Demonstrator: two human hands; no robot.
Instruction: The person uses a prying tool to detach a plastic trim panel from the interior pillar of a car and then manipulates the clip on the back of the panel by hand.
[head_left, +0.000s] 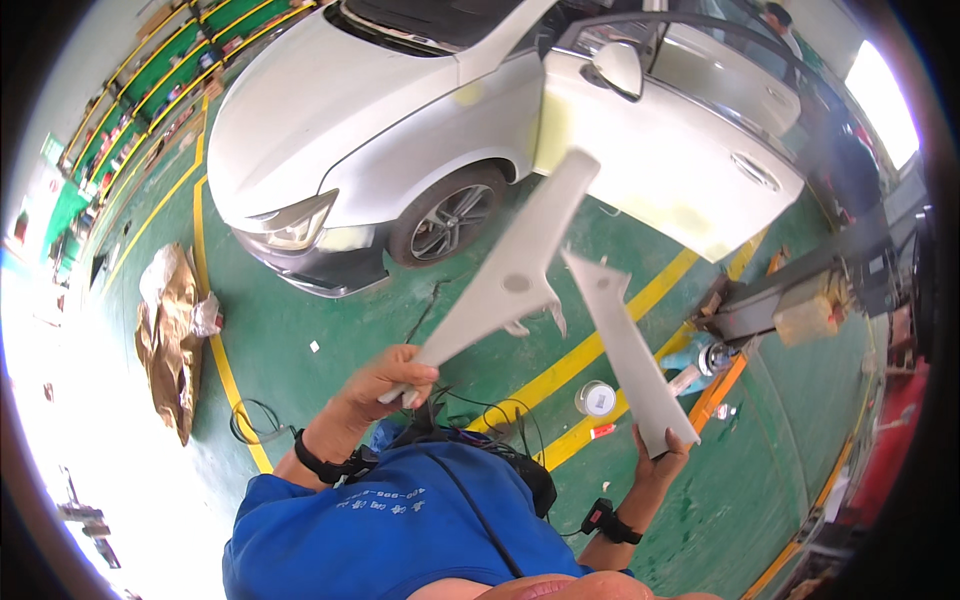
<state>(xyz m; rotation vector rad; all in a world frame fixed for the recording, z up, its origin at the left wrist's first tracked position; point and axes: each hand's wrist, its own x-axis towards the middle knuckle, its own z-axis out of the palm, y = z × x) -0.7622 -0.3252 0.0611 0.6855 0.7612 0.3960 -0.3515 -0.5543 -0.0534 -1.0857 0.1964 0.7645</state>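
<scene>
Seen from above, the person's left hand (385, 378) is closed around the narrow lower end of a long pale grey trim panel (515, 275), which rises toward one o'clock, widening as it goes, with small clips along its lower edge. The right hand (662, 462) grips the bottom end of a second grey trim strip (625, 345), fingers wrapped behind it; this strip leans toward eleven o'clock, its pointed top just beside the first panel. Both wrists carry black bands. Between the hands, on the green floor (330, 330), stands a small round white tin (596, 398); its contents cannot be made out. At twelve o'clock sits a white car (360, 110) with its front door (665, 165) swung open. Crumpled brown paper (170, 330) lies at nine o'clock. Yellow floor lines (610, 335) run under the strips. At three o'clock, equipment is cut off by the dark rim.
</scene>
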